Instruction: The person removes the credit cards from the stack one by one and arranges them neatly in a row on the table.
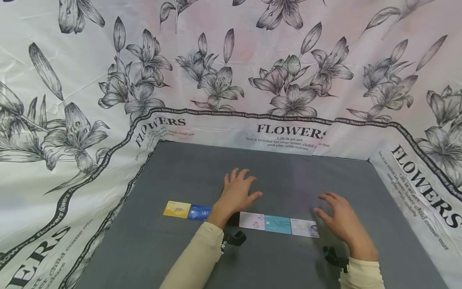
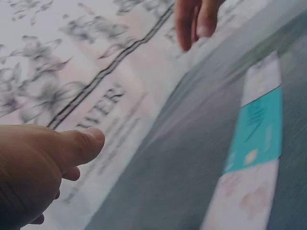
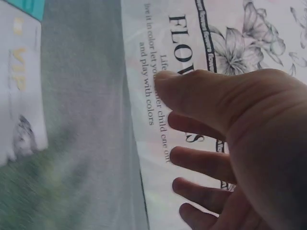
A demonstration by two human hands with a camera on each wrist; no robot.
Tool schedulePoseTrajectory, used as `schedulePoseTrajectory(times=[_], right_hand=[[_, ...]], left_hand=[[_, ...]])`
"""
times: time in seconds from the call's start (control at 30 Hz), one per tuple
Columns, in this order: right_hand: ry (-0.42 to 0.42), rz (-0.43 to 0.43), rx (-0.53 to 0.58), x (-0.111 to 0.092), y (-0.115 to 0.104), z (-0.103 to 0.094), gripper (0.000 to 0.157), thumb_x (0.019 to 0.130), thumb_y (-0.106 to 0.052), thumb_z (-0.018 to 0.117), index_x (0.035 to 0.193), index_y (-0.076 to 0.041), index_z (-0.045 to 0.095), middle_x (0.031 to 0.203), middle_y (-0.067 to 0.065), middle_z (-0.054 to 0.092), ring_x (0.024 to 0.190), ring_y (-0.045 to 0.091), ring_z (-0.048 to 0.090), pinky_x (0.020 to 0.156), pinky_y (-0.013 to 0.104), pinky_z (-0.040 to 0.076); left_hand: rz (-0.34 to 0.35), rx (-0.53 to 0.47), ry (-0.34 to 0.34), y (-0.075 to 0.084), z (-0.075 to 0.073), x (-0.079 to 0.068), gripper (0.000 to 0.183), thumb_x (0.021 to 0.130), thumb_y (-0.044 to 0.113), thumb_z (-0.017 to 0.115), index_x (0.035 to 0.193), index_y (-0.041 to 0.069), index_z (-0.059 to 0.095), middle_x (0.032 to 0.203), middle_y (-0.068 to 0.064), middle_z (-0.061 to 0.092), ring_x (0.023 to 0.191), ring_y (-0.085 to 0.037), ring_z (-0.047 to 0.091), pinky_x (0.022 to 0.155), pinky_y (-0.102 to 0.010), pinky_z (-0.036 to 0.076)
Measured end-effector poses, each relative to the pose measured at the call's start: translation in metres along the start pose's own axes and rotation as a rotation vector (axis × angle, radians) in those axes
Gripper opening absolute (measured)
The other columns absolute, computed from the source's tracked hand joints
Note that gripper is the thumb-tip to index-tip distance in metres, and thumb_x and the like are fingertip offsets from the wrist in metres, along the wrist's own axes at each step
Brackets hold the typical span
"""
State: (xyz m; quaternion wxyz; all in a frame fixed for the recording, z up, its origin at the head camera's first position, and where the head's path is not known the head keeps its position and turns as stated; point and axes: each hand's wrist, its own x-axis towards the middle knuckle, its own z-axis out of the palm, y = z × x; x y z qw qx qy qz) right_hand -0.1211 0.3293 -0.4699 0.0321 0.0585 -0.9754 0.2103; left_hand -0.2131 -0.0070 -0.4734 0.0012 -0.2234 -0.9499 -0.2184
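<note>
Several cards lie end to end in a row on the grey table. From the left come a yellow card, a blue card, a black patch mostly behind my left wrist, a pale floral card, a teal card and a white VIP card. My left hand reaches over the row with its fingers spread, holding nothing. Off the row's right end is my right hand, also empty, its fingers apart and slightly bent.
The grey tabletop extends around the cards. White flower-printed cloth stands along its back and both sides. Each wrist wears a dark strapped device, one at the left cuff and one at the right.
</note>
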Motion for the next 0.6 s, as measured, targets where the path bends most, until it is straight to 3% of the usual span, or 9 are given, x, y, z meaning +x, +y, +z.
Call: schedulePoseTrajectory(times=[0.3, 0.6], right_hand=[[0.162, -0.071, -0.072, 0.005, 0.012, -0.022, 0.050, 0.102, -0.016, 0.079, 0.142, 0.008, 0.064, 0.151, 0.041, 0.052, 0.136, 0.064, 0.047, 0.104, 0.082, 0.040], [0.202, -0.094, -0.102, 0.006, 0.029, -0.031, 0.047, 0.102, -0.016, 0.078, 0.140, 0.008, 0.064, 0.149, 0.042, 0.052, 0.133, 0.067, 0.047, 0.103, 0.082, 0.039]], left_hand=[[-0.042, 0.052, 0.087, -0.044, -0.041, -0.004, 0.062, 0.108, 0.053, 0.067, 0.157, 0.017, 0.060, 0.173, -0.013, 0.043, 0.162, -0.046, 0.032, 0.130, -0.071, 0.027], [-0.110, 0.151, 0.101, -0.088, -0.074, -0.013, 0.066, 0.110, 0.058, 0.059, 0.159, 0.014, 0.057, 0.172, -0.015, 0.044, 0.162, -0.046, 0.032, 0.130, -0.070, 0.027]])
